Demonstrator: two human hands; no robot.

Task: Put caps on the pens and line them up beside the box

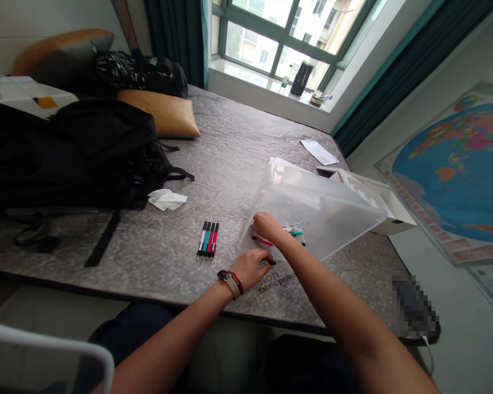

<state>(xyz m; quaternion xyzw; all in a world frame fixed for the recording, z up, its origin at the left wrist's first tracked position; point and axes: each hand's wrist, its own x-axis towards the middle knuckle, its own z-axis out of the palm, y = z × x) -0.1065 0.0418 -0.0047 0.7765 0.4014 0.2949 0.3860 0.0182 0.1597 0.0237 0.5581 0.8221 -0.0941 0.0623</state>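
Observation:
A clear plastic box (332,219) sits tilted on the mattress, with loose pens (296,233) in its near part. My right hand (267,225) is closed at the left side of the box, above a red pen (263,241); its fingertips are hidden. Just in front of the box, my left hand (250,268), with a watch and red band at the wrist, pinches a small dark thing (270,262), perhaps the end of a pen. Left of my hands, several pens (208,239) in white, teal and red lie side by side in a row.
A white open box (388,210) stands behind the plastic one, near a white paper (319,152). A crumpled tissue (167,200), a black backpack (74,153) and a tan cushion (164,112) lie to the left. A blurred-out item (414,309) rests at the right corner.

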